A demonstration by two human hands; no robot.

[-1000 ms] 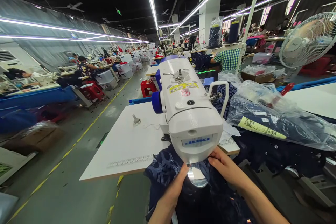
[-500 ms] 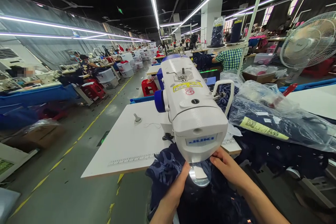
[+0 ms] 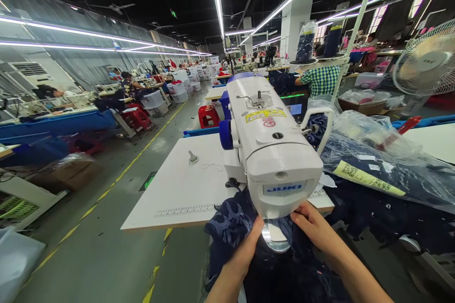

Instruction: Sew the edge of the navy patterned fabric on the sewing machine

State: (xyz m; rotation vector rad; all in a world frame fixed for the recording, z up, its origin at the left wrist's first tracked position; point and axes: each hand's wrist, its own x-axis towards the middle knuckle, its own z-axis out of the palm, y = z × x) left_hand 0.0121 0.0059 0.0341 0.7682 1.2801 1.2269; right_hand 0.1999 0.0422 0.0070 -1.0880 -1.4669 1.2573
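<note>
The white sewing machine (image 3: 273, 151) stands on its table (image 3: 185, 189). At its 6 o'clock the dark blue fabric (image 3: 231, 220) lies under the machine head, so the sewing seems unfinished. At 3 o'clock a plastic bag (image 3: 384, 161) contains dark cloth. The left hand (image 3: 247, 251) and the right hand (image 3: 314, 227) press the fabric with fingers half curled.

View: head-worn camera, the only one
Facing: forward and down, over the sewing machine (image 3: 273, 151) along the factory aisle
Nearness: close above the white surface (image 3: 185, 189)
</note>
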